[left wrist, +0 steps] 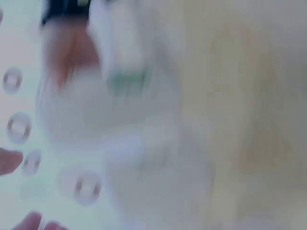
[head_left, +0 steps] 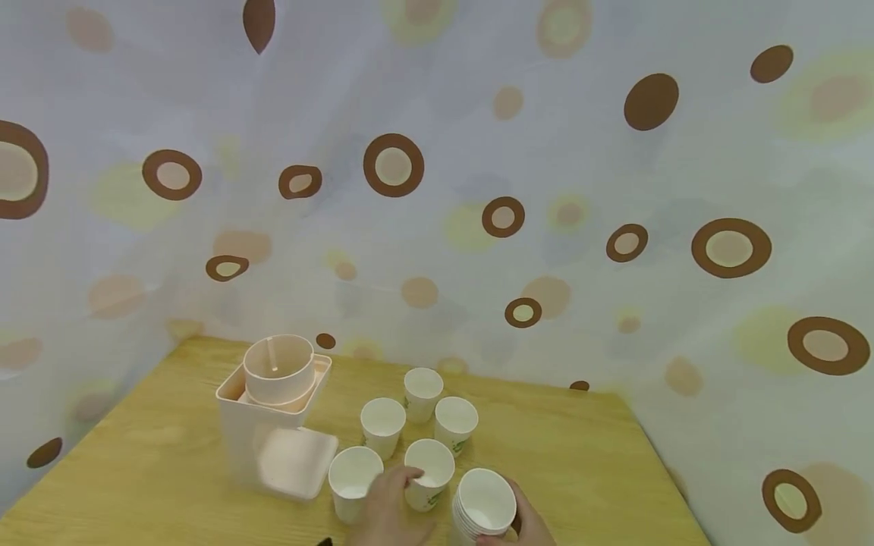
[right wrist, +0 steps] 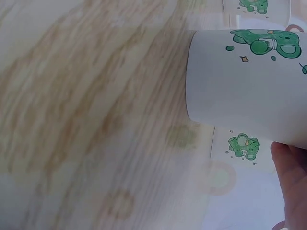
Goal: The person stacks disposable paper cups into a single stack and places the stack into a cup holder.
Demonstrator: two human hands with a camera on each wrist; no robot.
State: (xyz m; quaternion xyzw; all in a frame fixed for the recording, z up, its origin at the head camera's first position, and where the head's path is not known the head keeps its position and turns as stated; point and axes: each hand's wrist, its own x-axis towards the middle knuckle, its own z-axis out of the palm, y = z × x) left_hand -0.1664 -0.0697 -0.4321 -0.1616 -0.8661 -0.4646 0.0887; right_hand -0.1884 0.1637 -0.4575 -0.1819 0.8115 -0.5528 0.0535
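Note:
My right hand grips a stack of nested white paper cups at the front of the table. In the right wrist view, the held cup shows a green cartoon print, with fingertips along its side. My left hand is blurred, beside the front single cups, thumb and fingers spread apart. It overlaps part of the front left cup and lies near the front middle cup; contact cannot be told. The left wrist view is heavily blurred, with separated fingers at its left edge.
Behind stand three more single paper cups, left, right and rear. At left is a pale square bin with a round container in its top and a flap in front. A patterned curtain borders the wooden table.

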